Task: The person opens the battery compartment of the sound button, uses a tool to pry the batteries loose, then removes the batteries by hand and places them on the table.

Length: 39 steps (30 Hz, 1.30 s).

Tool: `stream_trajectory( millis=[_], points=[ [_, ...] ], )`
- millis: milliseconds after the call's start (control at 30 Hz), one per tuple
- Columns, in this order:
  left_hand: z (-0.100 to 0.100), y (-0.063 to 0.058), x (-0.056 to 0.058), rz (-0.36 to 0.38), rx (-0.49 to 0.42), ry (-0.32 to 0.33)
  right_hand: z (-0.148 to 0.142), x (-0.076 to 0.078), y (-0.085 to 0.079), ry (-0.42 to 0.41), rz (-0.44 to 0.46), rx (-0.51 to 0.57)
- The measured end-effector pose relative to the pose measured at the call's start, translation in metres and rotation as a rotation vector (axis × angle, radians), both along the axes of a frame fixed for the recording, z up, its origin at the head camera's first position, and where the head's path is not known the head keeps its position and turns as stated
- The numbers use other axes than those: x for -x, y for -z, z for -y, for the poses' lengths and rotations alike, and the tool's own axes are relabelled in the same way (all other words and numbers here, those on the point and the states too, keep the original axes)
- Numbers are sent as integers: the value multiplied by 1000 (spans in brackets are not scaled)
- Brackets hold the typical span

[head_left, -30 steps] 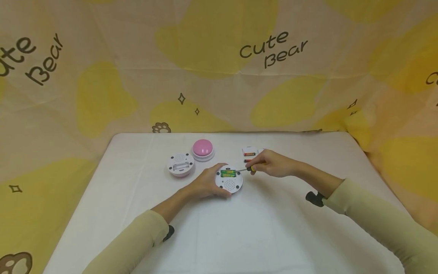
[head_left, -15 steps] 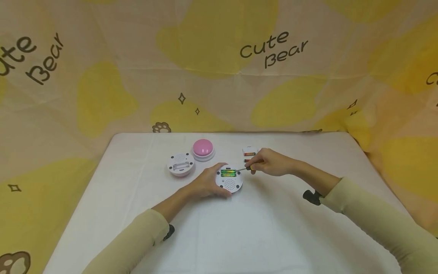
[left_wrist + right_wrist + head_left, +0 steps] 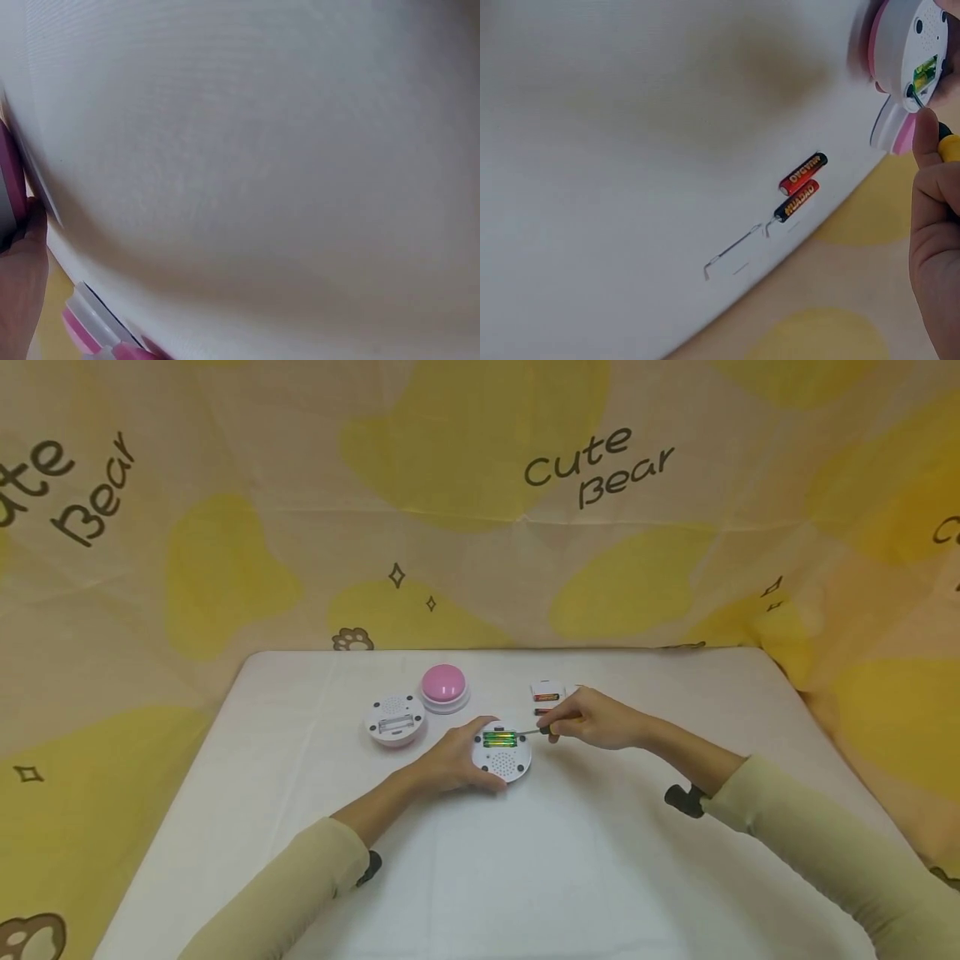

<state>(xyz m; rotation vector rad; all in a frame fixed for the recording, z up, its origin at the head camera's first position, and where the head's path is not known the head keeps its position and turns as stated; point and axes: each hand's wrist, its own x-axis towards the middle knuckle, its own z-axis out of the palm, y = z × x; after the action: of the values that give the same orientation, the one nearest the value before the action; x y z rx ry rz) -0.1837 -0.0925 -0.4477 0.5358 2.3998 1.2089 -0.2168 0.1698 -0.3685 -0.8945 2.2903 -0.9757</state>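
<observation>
My left hand (image 3: 446,764) grips a round white push button (image 3: 504,768) by its side, thumb at the near edge. Its underside faces up, with dark feet, a speaker grille and green batteries (image 3: 499,740) in the uncovered compartment. In the right wrist view its pink side (image 3: 874,45) shows. My right hand (image 3: 596,718) pinches a screwdriver (image 3: 950,148) by its yellow and black handle. The metal shaft points left, its tip at the right end of the battery compartment, close to a foot. In the left wrist view only my left fingers (image 3: 22,292) and part of the button (image 3: 11,176) show.
A second push button (image 3: 395,722) lies upside down at the left, its battery contacts bare. Behind it stands a pink-domed button (image 3: 444,683). Red and black batteries (image 3: 804,174) lie beyond my right hand, beside flat white covers (image 3: 731,259), near the far table edge.
</observation>
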Motion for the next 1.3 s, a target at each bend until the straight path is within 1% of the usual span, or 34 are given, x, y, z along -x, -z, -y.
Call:
stream_trajectory(
  millis=[167,400,633,867,1100,1300],
  points=[
    [0,0,0,10,0,-3,-4,0,9,27,28,33],
    [0,1,0,8,-3,-12,-11,-3,19,78,115,105],
    [1,0,0,3,-17,-13,-16,-3,26,90,137,159],
    [1,1,-1,12,-27,-14,-16,-3,26,88,151,178],
    [1,0,-1,-12,-17,-8,-16,-4,24,79,144,180],
    [2,0,-1,-15,-22,-1,-17,-3,24,74,146,176]
  ],
)
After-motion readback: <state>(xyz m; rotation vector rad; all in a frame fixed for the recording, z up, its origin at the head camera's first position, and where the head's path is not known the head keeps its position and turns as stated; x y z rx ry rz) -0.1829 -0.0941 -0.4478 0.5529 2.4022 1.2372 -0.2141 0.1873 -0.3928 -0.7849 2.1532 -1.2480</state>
